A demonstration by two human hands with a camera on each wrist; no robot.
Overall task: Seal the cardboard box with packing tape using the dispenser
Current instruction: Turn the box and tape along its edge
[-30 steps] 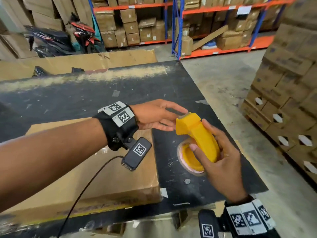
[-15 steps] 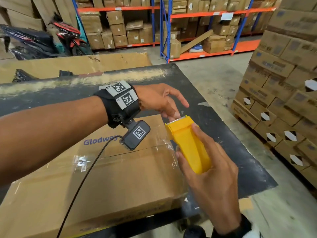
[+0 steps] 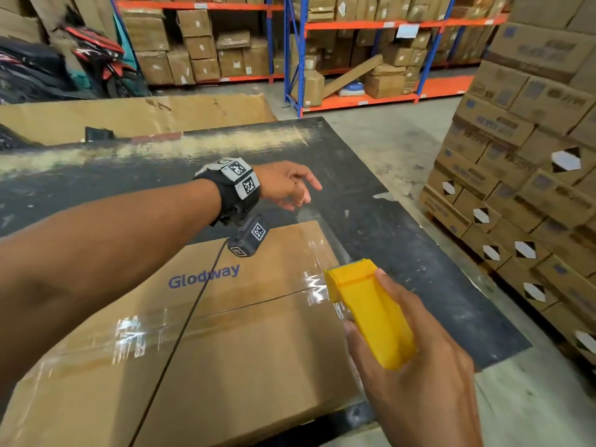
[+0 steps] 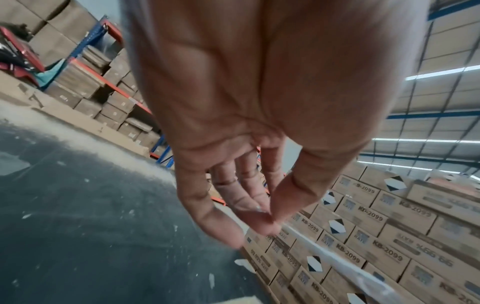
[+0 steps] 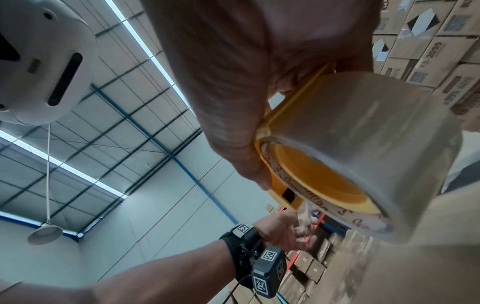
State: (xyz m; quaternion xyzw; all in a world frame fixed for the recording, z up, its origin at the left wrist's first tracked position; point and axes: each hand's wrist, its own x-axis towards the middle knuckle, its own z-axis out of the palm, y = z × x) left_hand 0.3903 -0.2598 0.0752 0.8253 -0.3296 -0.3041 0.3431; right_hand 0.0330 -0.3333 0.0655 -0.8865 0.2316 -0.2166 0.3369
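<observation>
The left hand [image 3: 287,185], at 12 o'clock from the box [image 3: 200,333], hovers over the dark surface [image 3: 403,253] and pinches the end of a clear tape [image 4: 324,254] strip between thumb and fingertips. The box lies on the surface with the seam across its top already under glossy tape. At its 3 o'clock edge the right hand [image 3: 416,375] grips the yellow dispenser [image 3: 371,311], nose on the seam, roll [image 5: 363,156] underneath.
</observation>
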